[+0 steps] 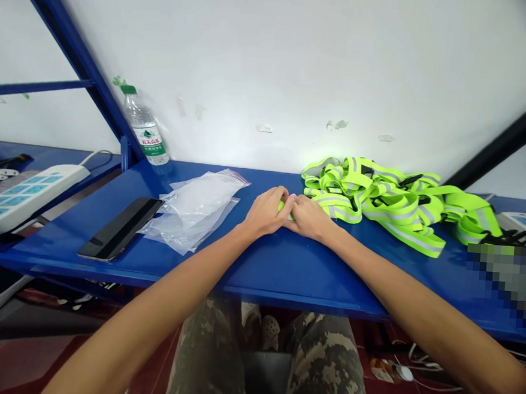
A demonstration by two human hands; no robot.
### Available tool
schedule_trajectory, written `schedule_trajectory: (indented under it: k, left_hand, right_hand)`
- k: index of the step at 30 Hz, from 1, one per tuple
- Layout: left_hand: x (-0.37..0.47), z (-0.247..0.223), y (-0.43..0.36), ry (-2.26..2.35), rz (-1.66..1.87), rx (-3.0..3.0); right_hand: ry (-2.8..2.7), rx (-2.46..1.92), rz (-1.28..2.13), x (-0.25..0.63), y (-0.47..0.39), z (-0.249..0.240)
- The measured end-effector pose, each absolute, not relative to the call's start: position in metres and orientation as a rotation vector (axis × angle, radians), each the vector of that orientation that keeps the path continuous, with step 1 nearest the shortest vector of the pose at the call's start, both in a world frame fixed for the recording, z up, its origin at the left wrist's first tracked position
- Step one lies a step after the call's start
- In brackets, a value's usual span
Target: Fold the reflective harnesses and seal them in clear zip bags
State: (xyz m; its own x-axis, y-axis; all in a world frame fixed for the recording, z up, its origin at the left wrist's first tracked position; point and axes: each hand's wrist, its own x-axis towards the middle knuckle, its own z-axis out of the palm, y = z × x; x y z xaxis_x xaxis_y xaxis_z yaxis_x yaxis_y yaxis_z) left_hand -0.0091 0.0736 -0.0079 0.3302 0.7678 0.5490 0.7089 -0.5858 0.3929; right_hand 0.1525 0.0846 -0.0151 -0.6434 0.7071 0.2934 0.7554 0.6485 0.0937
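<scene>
My left hand (pixel 265 211) and my right hand (pixel 309 217) meet on the blue table, both with fingers curled. Between them shows a small piece of yellow-green strap (pixel 281 205), pressed from both sides; most of it is covered by my fingers, so its folds cannot be made out. A tangled heap of reflective straps (pixel 393 197), yellow-green with grey stripes and black buckles, lies just right of my right hand. To the left of my left hand rests a loose stack of clear zip bags (pixel 197 207).
A black phone (pixel 121 229) lies beside the bags. At the wall stands a water bottle (pixel 146 129) with a green cap. A white power strip (pixel 29 195) sits far left, past the blue frame post (pixel 81 58). The blue tabletop (pixel 275 276) ends close before my legs.
</scene>
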Motion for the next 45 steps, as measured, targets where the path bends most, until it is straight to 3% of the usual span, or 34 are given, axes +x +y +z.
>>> schedule_trajectory:
  k: [5,15,25,38,45]
  left_hand:
    - [-0.006,-0.006,0.075,1.435,1.248,2.503]
    - [-0.003,0.002,0.079,1.742,0.955,2.446]
    - [-0.048,0.005,0.093,0.932,0.546,2.285]
    - [-0.038,-0.003,0.093,1.022,0.951,2.2]
    - [-0.04,0.0,0.096,1.105,0.986,2.038]
  right_hand:
    - [-2.489,-1.153,-0.177,0.158,0.088,-0.009]
    - [-2.519,-1.122,-0.192,0.156,0.081,-0.006]
    - [-2.471,-1.061,-0.075,0.162,0.089,-0.008]
    - [-2.295,-1.046,0.305,0.171,0.096,-0.008]
    - [-2.123,-1.013,0.554,0.176,0.103,-0.002]
